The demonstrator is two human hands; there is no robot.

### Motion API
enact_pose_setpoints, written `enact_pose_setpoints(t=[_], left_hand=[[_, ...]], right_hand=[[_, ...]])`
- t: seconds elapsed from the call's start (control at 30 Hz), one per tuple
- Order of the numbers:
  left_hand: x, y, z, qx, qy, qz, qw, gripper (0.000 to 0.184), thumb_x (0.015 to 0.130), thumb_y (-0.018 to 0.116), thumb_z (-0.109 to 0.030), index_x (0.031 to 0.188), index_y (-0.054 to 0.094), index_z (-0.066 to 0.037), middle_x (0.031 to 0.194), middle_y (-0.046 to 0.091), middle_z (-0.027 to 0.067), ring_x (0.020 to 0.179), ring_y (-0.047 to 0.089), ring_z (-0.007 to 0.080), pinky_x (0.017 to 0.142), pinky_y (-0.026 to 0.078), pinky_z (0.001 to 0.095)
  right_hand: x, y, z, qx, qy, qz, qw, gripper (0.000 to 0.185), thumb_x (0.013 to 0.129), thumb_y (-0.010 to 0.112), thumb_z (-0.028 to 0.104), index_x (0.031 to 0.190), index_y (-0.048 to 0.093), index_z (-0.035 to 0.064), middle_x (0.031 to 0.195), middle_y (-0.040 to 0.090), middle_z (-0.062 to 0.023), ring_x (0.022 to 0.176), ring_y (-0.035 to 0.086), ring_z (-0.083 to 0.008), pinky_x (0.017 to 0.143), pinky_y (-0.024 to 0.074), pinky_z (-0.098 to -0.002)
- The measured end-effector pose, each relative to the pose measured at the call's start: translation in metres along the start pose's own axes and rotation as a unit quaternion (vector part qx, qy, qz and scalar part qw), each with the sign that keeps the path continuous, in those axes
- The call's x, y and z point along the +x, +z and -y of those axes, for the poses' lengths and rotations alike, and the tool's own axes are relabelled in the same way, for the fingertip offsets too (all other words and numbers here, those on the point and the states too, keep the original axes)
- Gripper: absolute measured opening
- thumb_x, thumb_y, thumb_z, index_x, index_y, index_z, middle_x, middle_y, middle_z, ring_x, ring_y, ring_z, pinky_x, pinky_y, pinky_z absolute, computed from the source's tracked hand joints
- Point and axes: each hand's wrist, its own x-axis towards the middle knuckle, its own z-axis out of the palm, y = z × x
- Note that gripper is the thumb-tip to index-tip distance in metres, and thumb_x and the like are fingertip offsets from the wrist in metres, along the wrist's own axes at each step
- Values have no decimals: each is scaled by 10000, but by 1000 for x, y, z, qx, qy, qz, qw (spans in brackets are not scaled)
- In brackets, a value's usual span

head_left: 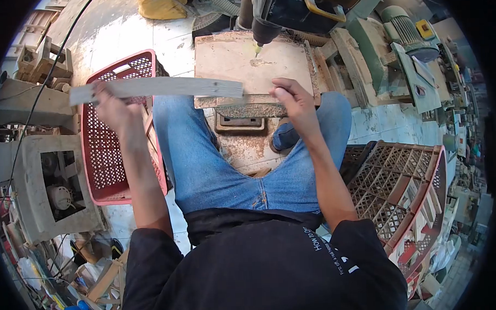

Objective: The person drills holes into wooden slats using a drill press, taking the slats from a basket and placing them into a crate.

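Note:
A long, slightly curved pale wooden strip (169, 86) extends from above the red basket to the front of the wooden work board (228, 57). My left hand (115, 107) grips the strip near its left end, slightly blurred. Just beyond the strip's right end, my right hand (298, 101) is over the board's front right edge, fingers bent and thumb near the index finger; whether something small is between them cannot be made out. Above the board, a drill head (264, 31) points its bit down at a worn patch.
A red perforated basket (103, 160) stands at the left, beside a machine housing (46, 178). At the right are a brown crate (391, 188) holding wood pieces and a green motor (402, 26). A black cable (38, 96) hangs at the left.

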Motion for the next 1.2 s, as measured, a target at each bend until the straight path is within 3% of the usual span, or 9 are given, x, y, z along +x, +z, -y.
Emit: enact_pose_setpoints(t=[0.1,0.23,0.37,0.5,0.6,0.67,0.73,0.83,1.2], left_hand=[[-7,12,27,1,-119,50,992,273,977,690,-177,1182,574,-39,1054,636,91,1007,638,228,846,575,440],[-4,9,44,70,-203,143,966,361,961,671,-86,1284,517,-32,1110,637,113,1063,636,247,931,552,461],[8,-17,61,92,-235,155,955,685,937,617,25,1497,223,37,1309,540,192,1174,603,298,1055,478,497],[-35,-5,38,225,-55,129,964,870,945,622,-48,1554,16,88,1415,454,283,1357,467,376,1175,341,450],[-63,3,27,463,274,269,799,637,932,703,-169,1450,431,81,1429,516,266,1355,484,354,1140,371,421],[-85,15,33,389,186,452,781,441,925,721,-227,1283,635,17,1336,620,198,1292,550,337,1115,392,456],[-103,32,47,446,337,545,625,410,924,718,-311,1220,687,-28,1293,661,147,1247,593,304,1085,432,443],[-117,51,73,455,395,579,550,464,897,722,-350,1244,674,-46,1239,667,114,1220,587,302,1035,453,434],[-112,79,106,448,412,571,550,442,862,741,-399,1163,723,-76,1112,681,73,1073,609,279,939,492,417]], right_hand=[[4,8,1,-265,-223,9,938,341,918,652,109,1258,653,78,1207,664,-146,1159,608,-293,994,474,-381],[10,10,-1,-397,-220,35,890,407,879,702,164,1279,641,132,1279,633,-99,1246,549,-292,1043,426,-426],[15,10,-1,-435,-247,28,865,333,874,695,163,1204,663,136,1228,652,-36,1158,596,-251,979,464,-416],[28,8,-12,-460,-263,-26,848,271,859,697,157,1128,673,130,1184,664,-10,1068,626,-242,925,491,-406],[42,-5,-16,-466,-264,-50,843,260,846,708,151,1103,677,129,1181,671,-7,1052,628,-243,918,497,-405],[43,-9,-19,-458,-260,-49,849,268,841,715,151,1106,679,135,1191,673,-4,1051,627,-243,920,496,-404],[46,-11,-20,-443,-254,-47,859,283,841,721,155,1121,683,145,1207,675,1,1047,626,-244,922,495,-401],[47,-13,-27,-426,-241,-46,871,324,845,728,163,1165,680,160,1239,672,12,1052,621,-243,938,488,-396],[63,-17,-33,-421,-244,-53,872,329,867,715,173,1194,674,163,1312,658,4,1093,593,-268,977,466,-424]])
